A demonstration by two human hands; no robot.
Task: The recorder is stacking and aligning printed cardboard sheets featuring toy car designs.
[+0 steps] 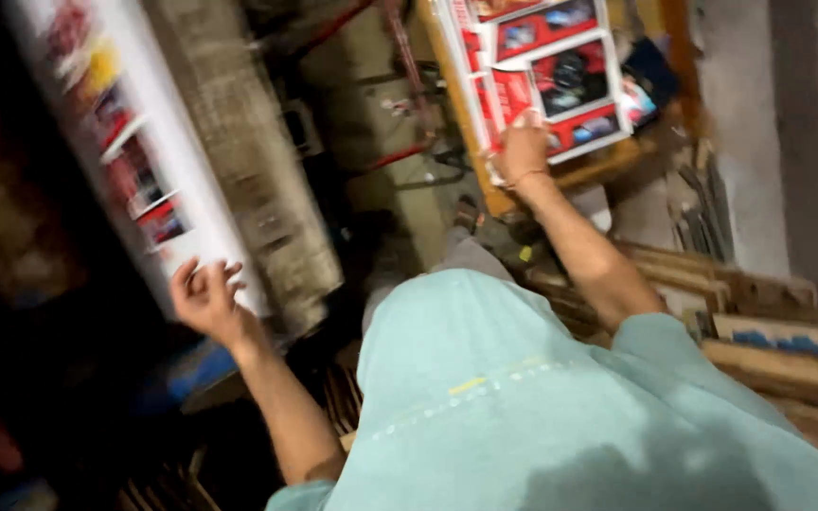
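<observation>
My left hand point(205, 295) grips the near end of a long white printed sheet or roll point(130, 142) with red and yellow pictures, which runs up to the top left. My right hand point(521, 144) holds the near edge of a white and red printed poster point(542, 66) lying on an orange wooden board point(466, 123) at the top centre. My pale green shirt point(523, 397) fills the bottom of the view. The picture is blurred by motion.
A grey concrete beam or post point(248, 161) runs between the two hands. Red cables or pipes point(400, 85) hang behind it. Wooden framed boards point(769, 331) are stacked at the right. A foot in a sandal point(466, 216) shows below the poster. The left side is dark.
</observation>
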